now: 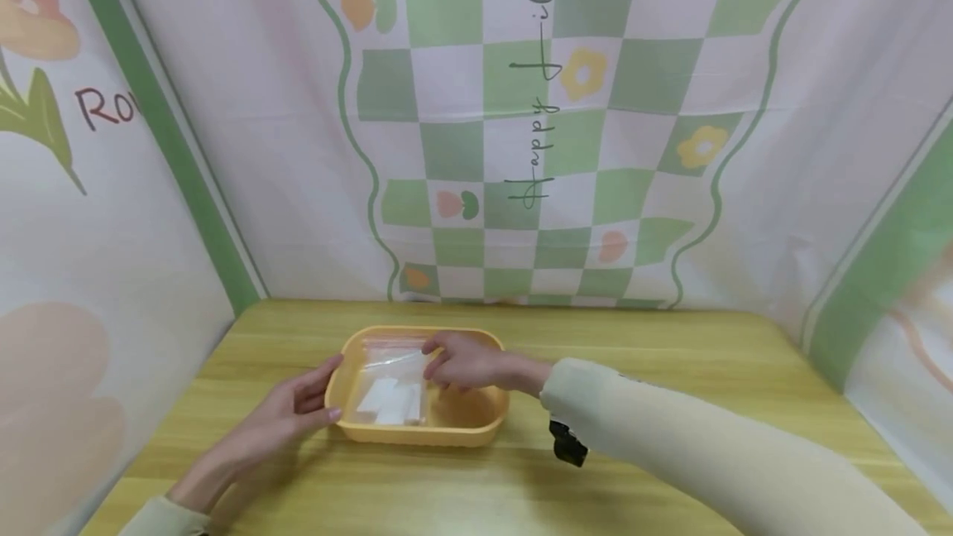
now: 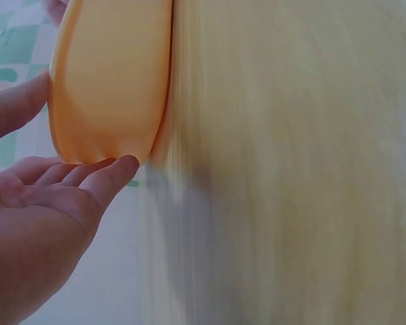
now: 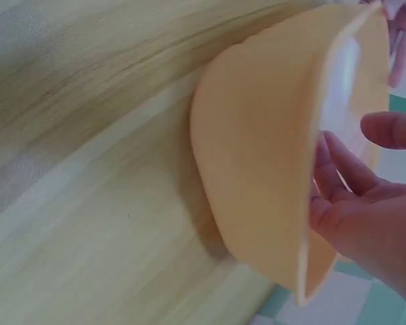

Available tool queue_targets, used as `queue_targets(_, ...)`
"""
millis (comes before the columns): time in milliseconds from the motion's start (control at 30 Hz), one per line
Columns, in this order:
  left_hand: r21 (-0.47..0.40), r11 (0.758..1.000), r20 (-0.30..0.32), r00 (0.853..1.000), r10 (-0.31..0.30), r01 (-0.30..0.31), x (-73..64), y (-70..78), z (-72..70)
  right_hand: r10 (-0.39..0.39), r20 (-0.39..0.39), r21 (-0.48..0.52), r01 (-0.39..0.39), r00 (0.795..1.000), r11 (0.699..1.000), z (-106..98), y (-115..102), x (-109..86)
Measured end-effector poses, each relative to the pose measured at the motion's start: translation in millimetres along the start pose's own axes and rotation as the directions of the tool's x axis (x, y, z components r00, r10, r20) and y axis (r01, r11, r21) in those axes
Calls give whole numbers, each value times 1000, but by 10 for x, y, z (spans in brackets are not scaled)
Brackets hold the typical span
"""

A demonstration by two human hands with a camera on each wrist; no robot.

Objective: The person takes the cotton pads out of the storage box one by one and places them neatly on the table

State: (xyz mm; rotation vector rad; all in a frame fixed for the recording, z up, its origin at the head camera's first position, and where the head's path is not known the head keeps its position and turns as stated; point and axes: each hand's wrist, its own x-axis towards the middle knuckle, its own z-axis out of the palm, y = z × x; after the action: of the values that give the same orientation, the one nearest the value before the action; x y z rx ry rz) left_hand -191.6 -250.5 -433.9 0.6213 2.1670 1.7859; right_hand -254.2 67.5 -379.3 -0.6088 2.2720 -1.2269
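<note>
A yellow-orange plastic basket (image 1: 417, 437) sits on the table. Inside, on its left side, lies a clear zip bag (image 1: 395, 362) with a reddish seal strip and several white flat pieces (image 1: 395, 399) in it. My left hand (image 1: 279, 416) holds the basket's left end, thumb and fingers spread along it; in the left wrist view, fingertips (image 2: 127, 162) press that end. My right hand (image 1: 469, 361) reaches into the basket, fingers bent and parted, fingertips right at the bag's right edge. In the right wrist view, the basket wall hides part of these fingers.
The wood-grain table (image 1: 670, 404) extends around the basket. A cloth backdrop (image 1: 514, 122) with green and white checks hangs behind it, with cloth panels at both sides. A black device (image 1: 568, 443) is on the right wrist.
</note>
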Motion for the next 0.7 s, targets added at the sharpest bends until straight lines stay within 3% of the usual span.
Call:
queue_targets(233, 4, 1000, 6, 1000, 12, -12, -5, -18, -14, -63, -131, -6, 63, 989, 998, 137, -7, 43)
queue_targets(500, 13, 1000, -10, 1000, 20, -20, -12, -11, -2, 14, -94, 119, -2, 995, 993, 167, -16, 110)
queue_targets(700, 17, 1000, -19, 1000, 16, -15, -17, 0, 5, 61, -112, 208, -37, 992, 977, 202, -29, 178)
